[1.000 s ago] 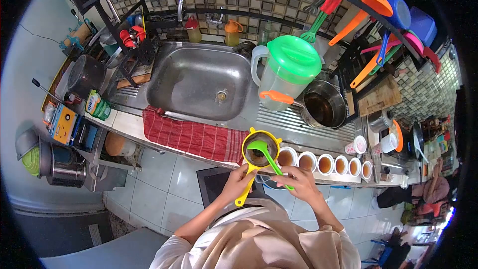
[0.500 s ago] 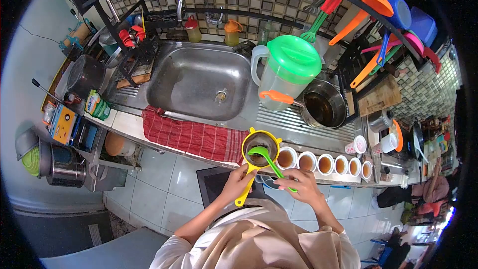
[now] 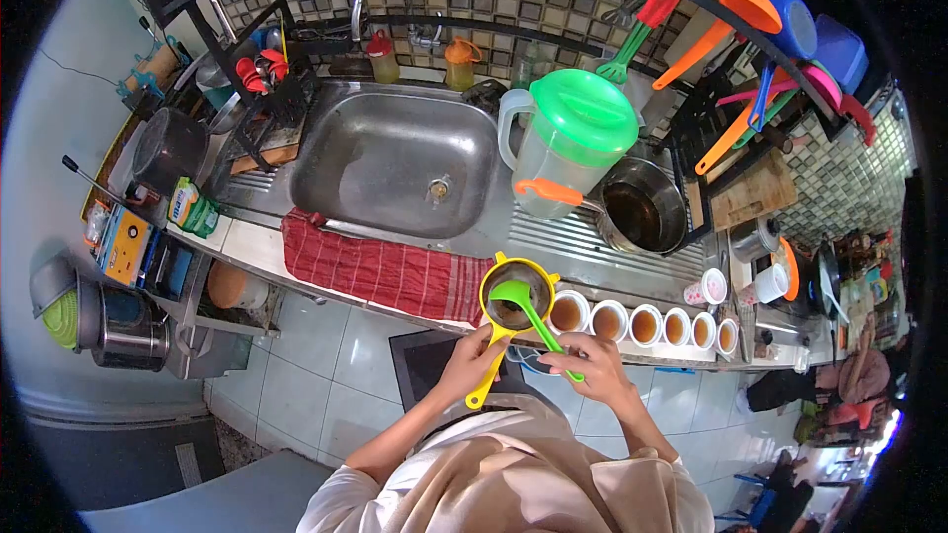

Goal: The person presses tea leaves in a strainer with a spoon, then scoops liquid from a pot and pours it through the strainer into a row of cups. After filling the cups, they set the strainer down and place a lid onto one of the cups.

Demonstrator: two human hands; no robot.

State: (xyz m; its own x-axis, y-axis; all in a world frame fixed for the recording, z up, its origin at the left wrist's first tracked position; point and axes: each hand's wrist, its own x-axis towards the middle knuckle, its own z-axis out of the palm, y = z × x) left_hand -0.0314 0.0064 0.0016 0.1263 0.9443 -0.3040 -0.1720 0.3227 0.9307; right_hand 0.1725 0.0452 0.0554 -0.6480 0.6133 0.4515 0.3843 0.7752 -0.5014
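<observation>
My left hand (image 3: 468, 365) is closed round the handle of a yellow strainer (image 3: 483, 390), whose round mesh bowl sits over the counter's front edge. My right hand (image 3: 591, 365) grips a green spoon (image 3: 536, 321), and its head lies inside the strainer over dark, wet-looking matter. Whatever is under the strainer is hidden. Just right of the strainer, a row of several white cups (image 3: 607, 320) holds reddish-brown liquid. A red cloth (image 3: 380, 266) hangs over the counter edge to the left.
Behind the strainer is a steel sink (image 3: 395, 168). A lidded pitcher (image 3: 578, 138) and a pot (image 3: 642, 207) with dark residue stand on the drainboard. Utensils, including an orange ladle (image 3: 748, 10), hang from the rack at upper right. Another person (image 3: 861, 375) is at far right.
The green spoon's head has moved slightly up within the strainer, and my right hand has turned a little. The strainer and left hand stay in place.
</observation>
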